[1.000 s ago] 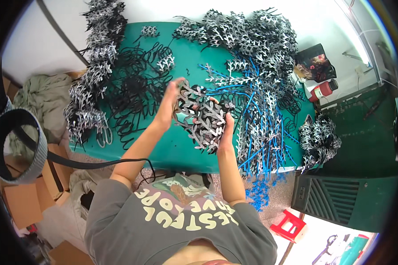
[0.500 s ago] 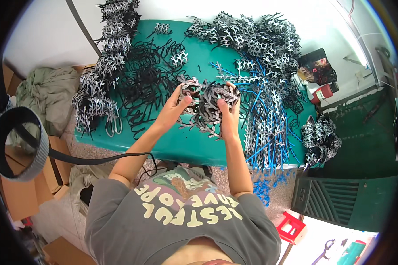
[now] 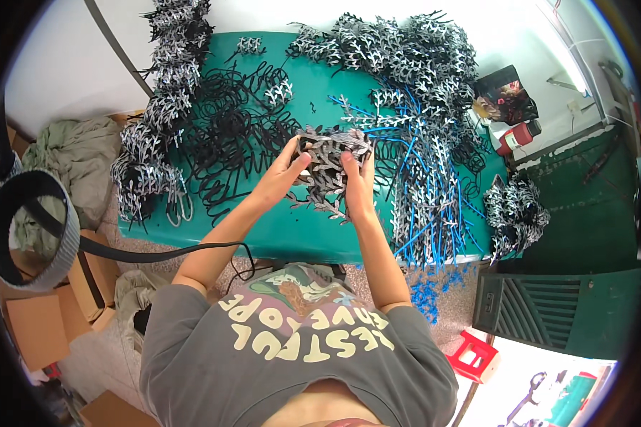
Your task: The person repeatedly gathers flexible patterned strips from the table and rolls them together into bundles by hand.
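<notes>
A bunch of grey leaf sprigs point(image 3: 329, 171) is held up just over the middle of the green desk point(image 3: 292, 231). It is gripped from both sides. The left hand point(image 3: 281, 171) is wrapped around its left edge, with the thumb on top. The right hand point(image 3: 356, 181) is closed on its right edge, with the fingers pressed into the leaves. So both grips are clenched on the same bunch.

The step in hand looks like gathering and squaring up the sprigs into one neat bundle. For the next move, a firm hold would be needed, so that no loose sprig slips out from the bottom.

One bunch is held. Three big heaps of grey sprigs can be counted: one long heap point(image 3: 160, 107) on the left, one wide heap point(image 3: 399, 57) at the back, and one small heap point(image 3: 513, 210) hanging off the right end. One tangle of black wire loops point(image 3: 228, 142) lies left of the hands. Many blue stems point(image 3: 424, 192) lie on the right; they are too many to count. One red can point(image 3: 520, 135) is seen beyond the desk.
</notes>
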Motion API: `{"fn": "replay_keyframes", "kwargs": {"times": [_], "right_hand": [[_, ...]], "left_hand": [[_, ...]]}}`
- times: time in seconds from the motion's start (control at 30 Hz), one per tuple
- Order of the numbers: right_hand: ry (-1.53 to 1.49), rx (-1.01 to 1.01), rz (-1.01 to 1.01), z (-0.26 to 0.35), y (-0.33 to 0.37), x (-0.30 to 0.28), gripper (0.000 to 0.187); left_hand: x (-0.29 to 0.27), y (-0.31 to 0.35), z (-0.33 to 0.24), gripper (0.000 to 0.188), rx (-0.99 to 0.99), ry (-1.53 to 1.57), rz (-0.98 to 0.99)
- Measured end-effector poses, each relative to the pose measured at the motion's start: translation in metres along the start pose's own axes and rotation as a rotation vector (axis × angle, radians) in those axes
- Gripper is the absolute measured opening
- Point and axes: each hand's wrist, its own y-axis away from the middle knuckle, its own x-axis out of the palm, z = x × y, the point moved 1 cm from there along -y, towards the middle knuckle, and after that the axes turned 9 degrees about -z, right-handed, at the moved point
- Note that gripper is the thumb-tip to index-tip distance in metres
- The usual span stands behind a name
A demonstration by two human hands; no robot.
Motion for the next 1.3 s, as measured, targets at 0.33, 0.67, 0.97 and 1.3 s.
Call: {"fn": "replay_keyframes", "kwargs": {"times": [0.33, 0.67, 0.97, 1.3], "right_hand": [[0.018, 0.015, 0.024, 0.014, -0.007, 0.005, 0.048], [0.254, 0.046, 0.229, -0.004, -0.016, 0.004, 0.066], [0.388, -0.022, 0.517, 0.037, -0.024, -0.045, 0.040], [0.287, -0.050, 0.271, 0.038, -0.016, -0.055, 0.018]], "left_hand": [[0.006, -0.013, 0.008, 0.063, 0.002, 0.046, -0.002], [0.010, -0.030, 0.024, 0.074, -0.156, 0.156, 0.038], [-0.014, -0.032, 0.030, 0.079, -0.035, 0.846, 0.217], [0.001, -0.052, 0.048, 0.083, -0.347, 1.591, 0.554]]}}
